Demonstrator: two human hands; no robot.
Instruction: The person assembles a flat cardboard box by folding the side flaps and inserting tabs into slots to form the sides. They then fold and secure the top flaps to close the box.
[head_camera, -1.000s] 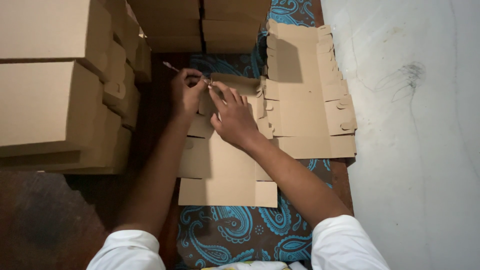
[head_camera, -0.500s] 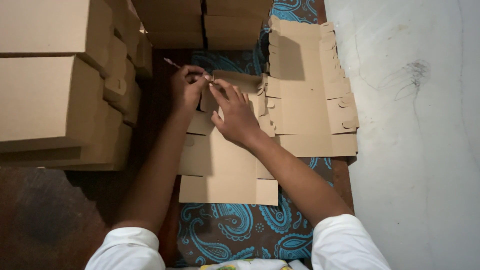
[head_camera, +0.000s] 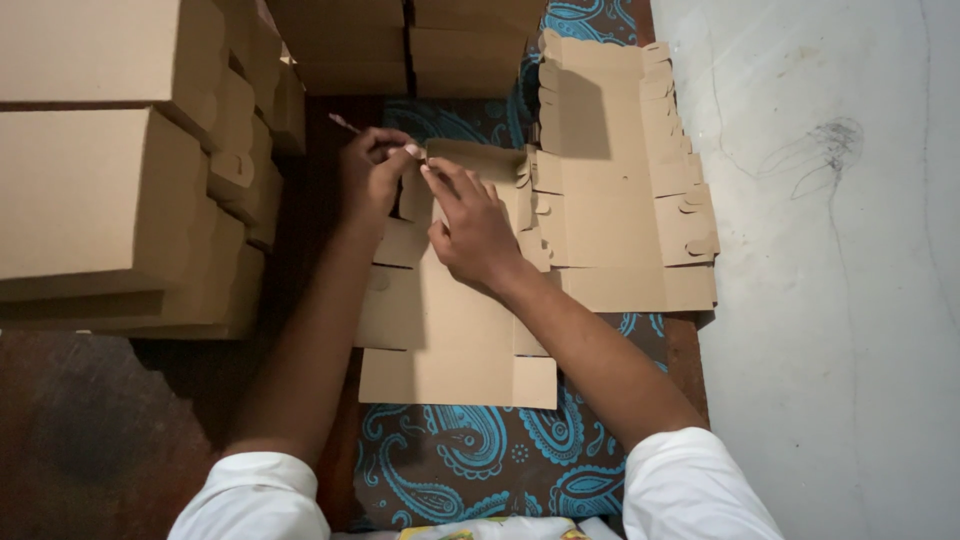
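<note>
My left hand (head_camera: 368, 178) pinches the far flap (head_camera: 478, 160) of the flat cardboard sheet (head_camera: 455, 320); my right hand (head_camera: 472, 228) presses open fingers just beside it. The sheet's length runs back toward me.

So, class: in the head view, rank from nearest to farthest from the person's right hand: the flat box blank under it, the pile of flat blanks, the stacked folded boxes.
1. Flat box blank, under the right hand.
2. Pile of flat blanks, to its right.
3. Stacked folded boxes, far left.

dim light; blue paisley cloth (head_camera: 450, 450) over dark brown floor (head_camera: 80, 440); pale scuffed wall (head_camera: 830, 300) right.
</note>
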